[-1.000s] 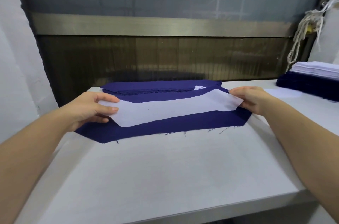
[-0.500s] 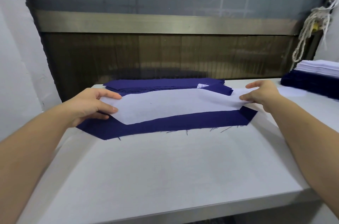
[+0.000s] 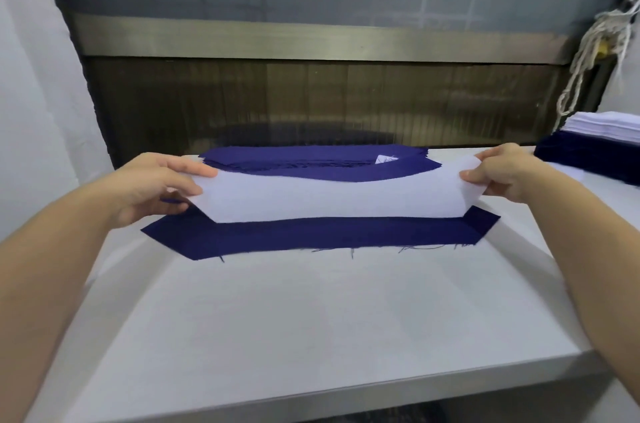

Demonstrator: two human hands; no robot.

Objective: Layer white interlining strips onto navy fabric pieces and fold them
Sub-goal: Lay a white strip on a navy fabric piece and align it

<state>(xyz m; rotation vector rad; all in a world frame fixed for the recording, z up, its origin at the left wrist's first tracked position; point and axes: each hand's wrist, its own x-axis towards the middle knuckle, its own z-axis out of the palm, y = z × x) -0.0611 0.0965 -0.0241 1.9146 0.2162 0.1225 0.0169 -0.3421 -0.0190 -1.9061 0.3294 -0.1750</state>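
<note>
White tabletop (image 3: 311,336) fills the fg, w/ a dark panel (image 3: 311,104) & metal rail (image 3: 311,42) behind it and a cord bundle (image 3: 588,52) hanging top R. We have the navy fabric piece (image 3: 311,235) lying across the far half of the table, its near edge flat w/ loose threads trailing off it. On it sits the white interlining strip (image 3: 329,197). Its near edge is down on the navy; its far edge is raised off the table, sagging a little between our hands. A navy band shows just behind the raised white edge, so we judge both layers come up together, tho we can't tell at the ends.

Grip: our left hand (image 3: 152,183) pinches the L end of the strip, fingertips & thumb closed on its edge. Our right hand (image 3: 502,170) pinches the R end likewise. Neither holds anything else.

Handling, as we judge it:
- Both layers are v. light & limp.
- Interlining looks a bit crisper than the navy; it holds a curve but droops mid-span.
- Layers prob. slide on each other, so take hold at the far corners w/ both layers in one pinch & light tension end to end.
- Raw navy edge frays, so lift it, don't drag.

Behind lies a stack of navy pieces (image 3: 294,159); far R, a pile of white strips on navy (image 3: 602,145).
</note>
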